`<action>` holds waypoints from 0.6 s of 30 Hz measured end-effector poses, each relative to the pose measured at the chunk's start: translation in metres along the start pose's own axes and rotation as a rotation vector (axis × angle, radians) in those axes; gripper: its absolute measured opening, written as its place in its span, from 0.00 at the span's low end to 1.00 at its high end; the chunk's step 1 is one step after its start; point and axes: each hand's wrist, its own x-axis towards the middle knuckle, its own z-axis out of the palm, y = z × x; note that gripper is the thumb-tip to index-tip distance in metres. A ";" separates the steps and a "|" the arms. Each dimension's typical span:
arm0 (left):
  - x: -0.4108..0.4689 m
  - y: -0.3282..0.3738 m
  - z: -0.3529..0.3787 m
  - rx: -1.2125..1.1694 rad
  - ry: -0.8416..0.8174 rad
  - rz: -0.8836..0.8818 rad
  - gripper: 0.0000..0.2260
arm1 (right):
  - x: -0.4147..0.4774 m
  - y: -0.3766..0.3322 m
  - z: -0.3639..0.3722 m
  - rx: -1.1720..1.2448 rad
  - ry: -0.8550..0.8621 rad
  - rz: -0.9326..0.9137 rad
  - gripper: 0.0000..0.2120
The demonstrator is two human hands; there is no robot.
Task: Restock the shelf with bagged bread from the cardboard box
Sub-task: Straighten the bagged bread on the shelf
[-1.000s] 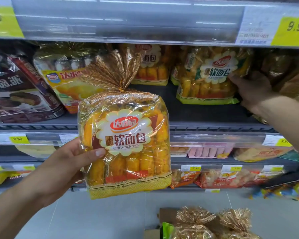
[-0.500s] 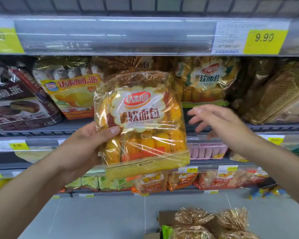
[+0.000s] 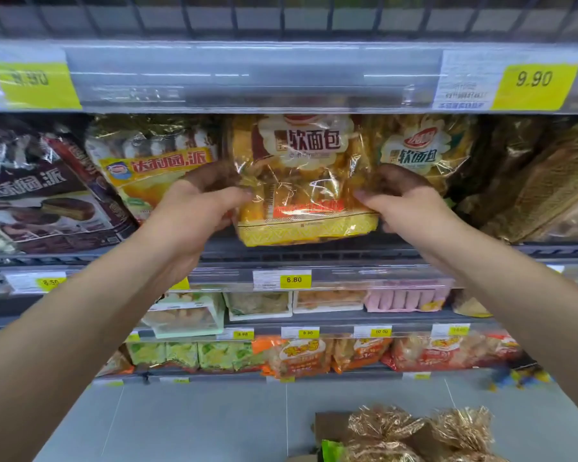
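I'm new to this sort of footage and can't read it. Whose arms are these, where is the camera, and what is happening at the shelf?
There is no machine here. These are a person's two bare arms, filmed by one wide-angle camera worn on the head, looking forward and down. The left hand and the right hand each have a grip on one side of a bag of bread, thumbs in front, at the front of a shop shelf. I cannot tell whether the bag already rests on it. To the right of it stands a matching bag, and to the left a yellow pie bag. At the bottom edge of the picture, on the floor, a cardboard box holds more gold-topped bags.
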 end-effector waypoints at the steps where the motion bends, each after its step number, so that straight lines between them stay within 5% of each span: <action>1: 0.003 -0.001 0.001 0.081 0.037 0.017 0.13 | 0.004 0.002 0.004 0.000 0.018 -0.003 0.16; 5: 0.016 -0.010 0.008 0.148 0.128 0.001 0.10 | 0.014 0.010 0.022 0.017 0.044 0.020 0.26; 11: 0.026 -0.022 0.016 0.096 0.106 0.020 0.19 | 0.022 0.017 0.042 0.015 0.030 0.050 0.35; 15: 0.032 -0.028 0.025 0.082 0.083 0.054 0.24 | 0.028 0.017 0.050 -0.011 0.016 0.070 0.27; 18: 0.038 -0.034 0.031 0.125 0.107 0.084 0.25 | 0.034 0.013 0.053 -0.021 -0.005 0.047 0.32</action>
